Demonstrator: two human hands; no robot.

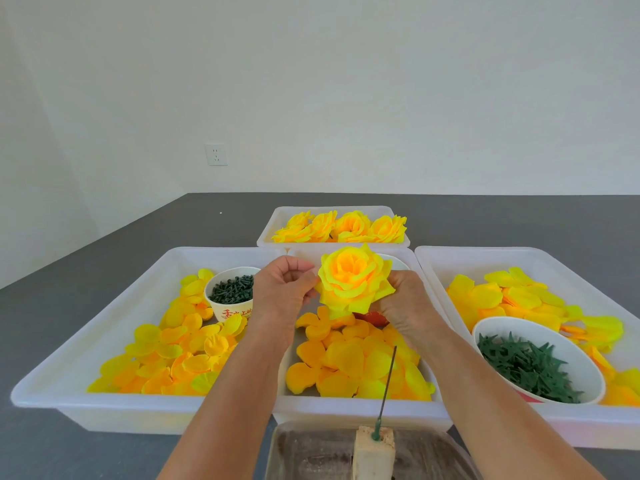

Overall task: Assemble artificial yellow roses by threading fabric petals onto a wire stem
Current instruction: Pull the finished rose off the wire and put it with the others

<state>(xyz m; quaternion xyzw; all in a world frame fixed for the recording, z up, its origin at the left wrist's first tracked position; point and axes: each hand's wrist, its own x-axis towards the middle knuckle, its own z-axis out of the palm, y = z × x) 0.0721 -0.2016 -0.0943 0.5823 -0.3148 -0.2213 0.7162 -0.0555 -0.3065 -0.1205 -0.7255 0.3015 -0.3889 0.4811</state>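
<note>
I see both hands raised over the middle white plastic tray (360,408) of loose yellow fabric petals (349,365). The right hand (407,306) grips the assembled yellow fabric rose (353,280) from below and behind, fingers curled under the bloom. The left hand (284,289) sits just left of the rose, fingers curled, thumb and fingertips pinching an outer petal's edge. Near me, a thin dark wire stem (388,384) stands bare and tilted in a pale foam block (374,455). The left tray (114,306) holds petals and a paper cup of dark green pegs (230,294); the right tray (540,258) holds petals and a white bowl of green sepals (530,367). The far tray (273,223) holds finished yellow roses (341,226).
</note>
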